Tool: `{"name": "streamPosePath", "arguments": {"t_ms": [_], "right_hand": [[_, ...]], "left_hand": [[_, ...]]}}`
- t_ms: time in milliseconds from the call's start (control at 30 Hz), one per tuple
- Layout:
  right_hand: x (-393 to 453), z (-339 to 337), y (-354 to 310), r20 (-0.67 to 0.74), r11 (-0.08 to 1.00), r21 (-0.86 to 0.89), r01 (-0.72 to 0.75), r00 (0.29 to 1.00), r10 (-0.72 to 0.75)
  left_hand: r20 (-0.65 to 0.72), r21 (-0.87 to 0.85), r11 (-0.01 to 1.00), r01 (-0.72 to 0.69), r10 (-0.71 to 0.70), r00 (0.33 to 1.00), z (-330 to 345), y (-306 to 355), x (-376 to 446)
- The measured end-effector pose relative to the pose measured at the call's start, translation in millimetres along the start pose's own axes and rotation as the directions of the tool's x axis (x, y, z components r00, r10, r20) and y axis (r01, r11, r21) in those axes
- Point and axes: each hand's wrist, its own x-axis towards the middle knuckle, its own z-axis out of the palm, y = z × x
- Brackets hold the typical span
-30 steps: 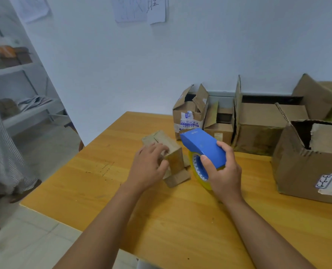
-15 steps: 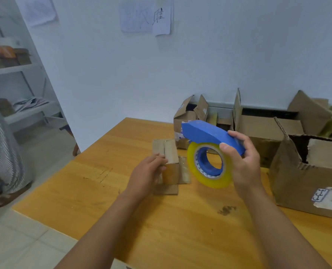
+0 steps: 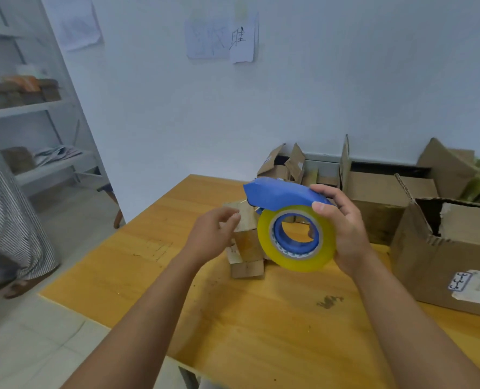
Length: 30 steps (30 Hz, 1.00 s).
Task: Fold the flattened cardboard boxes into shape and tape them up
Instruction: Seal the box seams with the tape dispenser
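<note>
Our right hand [image 3: 345,234] grips the blue tape dispenser [image 3: 286,220] while our left hand [image 3: 213,234], fingers loosely curled, holds nothing beside the small cardboard box [image 3: 247,242].

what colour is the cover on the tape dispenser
Blue. The tape dispenser cover and inner hub are blue; the tape roll is yellowish. Seen in the head view.

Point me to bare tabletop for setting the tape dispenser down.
Bare wood lies left of the small box, toward the table edge, and nearer, between the forearms. Crowded along the wall and right: open cartons and a labelled carton.
</note>
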Motion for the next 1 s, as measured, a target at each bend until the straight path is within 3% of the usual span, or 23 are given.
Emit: {"name": "streamPosePath", "arguments": {"t_ms": [67, 133, 233, 300, 533, 667, 767, 833, 933, 1000], "right_hand": [[1.1, 1.6, -2.7, 0.015, 1.000, 0.027, 0.010, 1.000, -0.010], [2.5, 2.4, -4.4, 0.032, 0.999, 0.040, 0.013, 0.999, -0.015], [4.3, 3.6, -3.8, 0.058, 0.998, 0.056, -0.007, 0.998, 0.004], [4.6, 5.4, -1.7, 0.076, 0.998, 0.056, -0.019, 0.997, 0.015], [7.1, 3.7, 4.6, 0.097, 0.993, 0.102, -0.053, 0.994, 0.044], [8.7, 1.6, 4.3, 0.131, 0.992, 0.114, -0.055, 0.991, 0.040], [10.0, 0.6, 4.6, 0.161, 0.993, 0.107, -0.052, 0.986, 0.034], [11.0, 0.6, 4.8, 0.185, 0.995, 0.081, -0.051, 0.982, 0.035], [13.7, 0.1, 3.3, 0.227, 0.999, 0.027, -0.036, 0.974, 0.029], [18.2, -2.7, -2.4, 0.268, 0.997, -0.078, -0.019, 0.963, 0.039]], "left_hand": [[-0.060, -0.243, 0.962, 0.126, -0.144, 0.988, -2.4, 6.9, -2.5], [0.077, -0.475, 0.834, 0.280, -0.278, 0.958, -4.4, 16.6, -6.4], [0.340, -0.663, 0.646, 0.379, -0.191, 0.921, -3.4, 25.7, -15.0], [0.397, -0.757, 0.524, 0.390, -0.105, 0.912, -5.3, 30.5, -17.6], [0.469, -0.826, 0.261, 0.499, -0.173, 0.866, -12.2, 28.0, -13.7], [0.501, -0.826, 0.177, 0.535, -0.203, 0.841, -18.9, 21.8, -11.1], [0.518, -0.825, 0.146, 0.546, -0.188, 0.834, -23.6, 19.1, -10.1], [0.505, -0.822, 0.182, 0.539, -0.205, 0.838, -26.2, 18.7, -9.3], [0.464, -0.796, 0.327, 0.509, -0.210, 0.861, -34.4, 18.4, -6.6], [0.417, -0.743, 0.485, 0.462, -0.205, 0.885, -43.0, 19.3, -4.5]]}}
